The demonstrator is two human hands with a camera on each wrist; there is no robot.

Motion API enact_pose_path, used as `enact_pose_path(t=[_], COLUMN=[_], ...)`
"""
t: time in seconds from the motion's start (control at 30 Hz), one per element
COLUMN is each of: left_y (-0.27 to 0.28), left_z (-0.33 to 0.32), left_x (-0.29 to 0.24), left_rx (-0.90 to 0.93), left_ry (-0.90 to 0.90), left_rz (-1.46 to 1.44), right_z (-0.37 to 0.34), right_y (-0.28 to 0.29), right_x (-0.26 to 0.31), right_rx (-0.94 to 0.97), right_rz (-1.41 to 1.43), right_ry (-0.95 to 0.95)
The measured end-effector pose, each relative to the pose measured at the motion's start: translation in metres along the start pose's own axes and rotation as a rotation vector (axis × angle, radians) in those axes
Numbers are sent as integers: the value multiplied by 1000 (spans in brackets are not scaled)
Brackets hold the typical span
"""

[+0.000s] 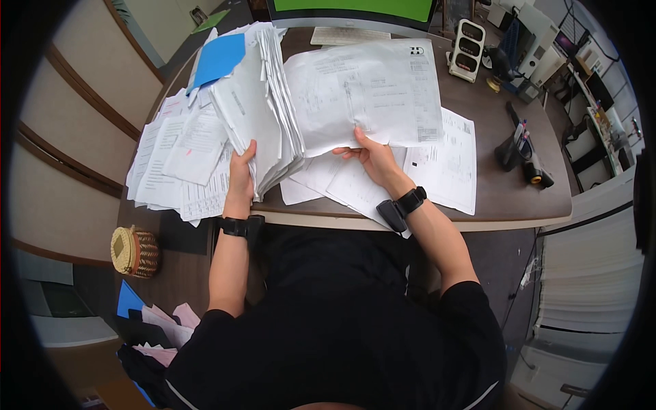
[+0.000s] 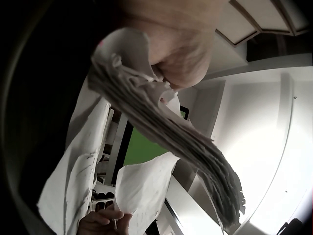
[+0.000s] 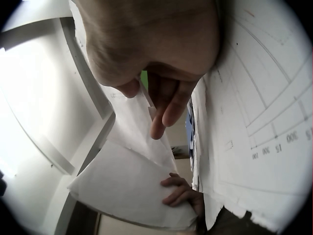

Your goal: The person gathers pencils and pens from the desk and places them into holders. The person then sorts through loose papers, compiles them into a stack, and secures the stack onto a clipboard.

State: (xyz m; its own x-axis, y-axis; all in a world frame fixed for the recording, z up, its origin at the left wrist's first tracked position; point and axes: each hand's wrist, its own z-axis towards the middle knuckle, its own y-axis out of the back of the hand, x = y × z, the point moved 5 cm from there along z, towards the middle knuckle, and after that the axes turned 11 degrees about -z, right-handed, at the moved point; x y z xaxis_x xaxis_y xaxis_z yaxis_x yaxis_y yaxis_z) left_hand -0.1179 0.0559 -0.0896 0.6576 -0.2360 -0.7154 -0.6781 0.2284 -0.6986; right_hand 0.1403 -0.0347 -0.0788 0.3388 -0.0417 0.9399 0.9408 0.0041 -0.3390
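Note:
My left hand (image 1: 241, 179) grips the near edge of a thick stack of papers (image 1: 247, 109), with the thumb on its face. The stack stands tilted over the left of the desk, its many layered edges turned to the right, and a blue sheet (image 1: 222, 58) lies at its top. My right hand (image 1: 374, 162) pinches the lower edge of a large white printed drawing sheet (image 1: 369, 89), thumb on top and fingers underneath. That sheet is held up beside the stack. In the left wrist view the layered stack (image 2: 166, 132) hangs from my left hand (image 2: 183, 44).
Loose printed pages (image 1: 160, 160) spread under the stack, and more papers (image 1: 451, 167) lie below the drawing sheet. At the back are a keyboard (image 1: 350, 35) and a monitor (image 1: 348, 14). A pen cup (image 1: 512, 149) stands right; a woven basket (image 1: 134, 251) sits lower left.

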Motion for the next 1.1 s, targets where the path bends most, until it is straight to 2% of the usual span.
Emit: enact_pose_path(t=[1.1], left_y=[-4], left_z=[-6], left_x=[-2], left_rx=[-15], left_ry=[-27], left_rz=[39], right_z=[-2], right_y=[-1], right_x=[0], right_rx=[3], right_rz=[7], right_ry=[5])
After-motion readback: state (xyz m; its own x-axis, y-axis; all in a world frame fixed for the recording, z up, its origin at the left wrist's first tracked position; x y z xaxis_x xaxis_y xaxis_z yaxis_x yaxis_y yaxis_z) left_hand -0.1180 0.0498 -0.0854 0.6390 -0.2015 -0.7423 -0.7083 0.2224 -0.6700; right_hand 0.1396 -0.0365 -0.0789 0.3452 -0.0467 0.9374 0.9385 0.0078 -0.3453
